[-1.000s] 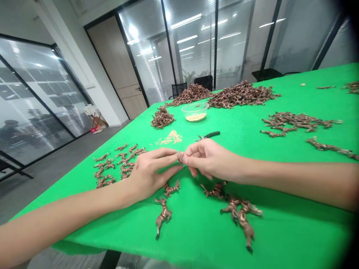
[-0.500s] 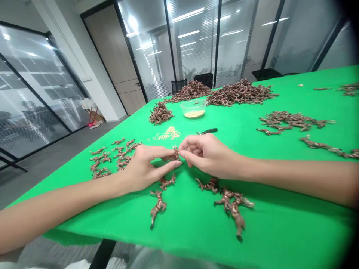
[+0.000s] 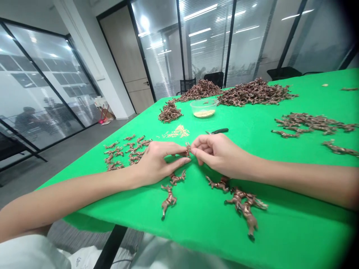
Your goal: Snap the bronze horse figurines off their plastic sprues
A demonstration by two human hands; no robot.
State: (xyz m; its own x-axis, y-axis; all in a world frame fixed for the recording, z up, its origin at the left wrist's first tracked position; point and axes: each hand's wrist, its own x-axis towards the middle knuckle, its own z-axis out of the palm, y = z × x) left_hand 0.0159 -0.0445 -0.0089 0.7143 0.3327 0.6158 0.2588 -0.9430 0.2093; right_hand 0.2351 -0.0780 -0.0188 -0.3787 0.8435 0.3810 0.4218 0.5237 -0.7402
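My left hand (image 3: 155, 160) holds a small copper-brown deer-like figurine (image 3: 188, 148) between thumb and fingers, just above the green cloth. My right hand (image 3: 220, 153) is closed in a pinch at the figurine's right side. Whatever lies between its fingertips is too small to make out. Below my left hand are two more figurines (image 3: 168, 201), one partly under the fingers. Several others (image 3: 248, 216) lie in a cluster below my right wrist. Beyond my hands, a scatter of tiny pale-gold pieces (image 3: 179, 131) rests on the cloth.
Black-handled pliers (image 3: 220, 131) lie behind my right hand. A clear plastic bowl (image 3: 204, 108) holds more pale-gold pieces. Large heaps of figurines (image 3: 255, 93) stand at the back, with looser groups at left (image 3: 113, 155) and right (image 3: 311, 123). The green-covered table (image 3: 196, 231) ends in front of me.
The whole view has shifted, so the table and hands appear slightly further right. My hands keep nearly the same pose around the figurine.
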